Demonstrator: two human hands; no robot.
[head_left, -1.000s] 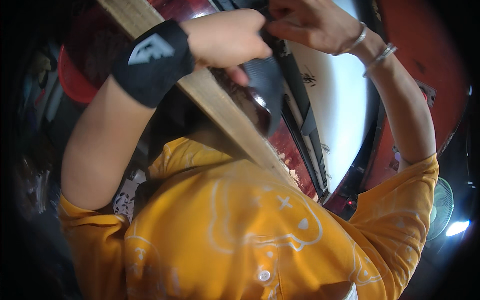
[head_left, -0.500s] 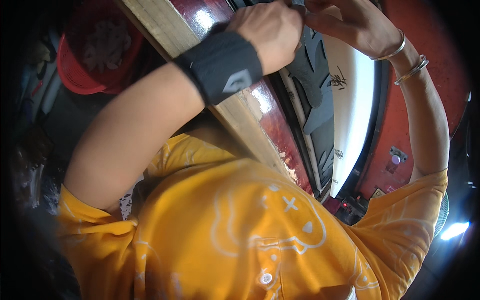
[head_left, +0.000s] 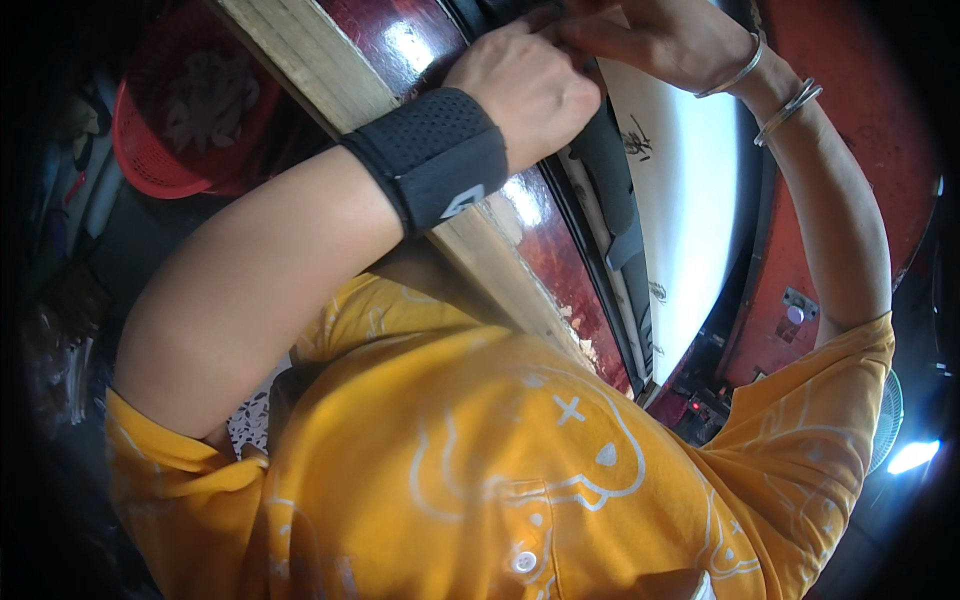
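Observation:
My left hand (head_left: 530, 88), with a black wristband (head_left: 430, 155), is closed over the red machine-like surface, knuckles up. What its fingers hold is hidden. My right hand (head_left: 668, 42), wearing silver bangles, meets it at the top edge, its fingers closed in toward the left hand's fingertips. Dark material shows around the fingertips, too unclear to name. Below the hands runs a dark grey, cut-out flat piece (head_left: 612, 170), in a narrow strip. Beside it lies a long white curved board (head_left: 690, 190) with black handwritten marks.
A wooden beam (head_left: 310, 60) edges the glossy dark red surface (head_left: 400, 35) in front of me. At the left stands a red plastic basket (head_left: 160, 170) with pale scraps (head_left: 210, 100). Beyond the board is a red panel (head_left: 850, 130). A lit lamp (head_left: 912, 457) glows at the right.
Both hands have shifted a little left, the right one more. The dark grey piece, spread wide before, now shows as a narrower strip. The white board has shifted slightly left in view.

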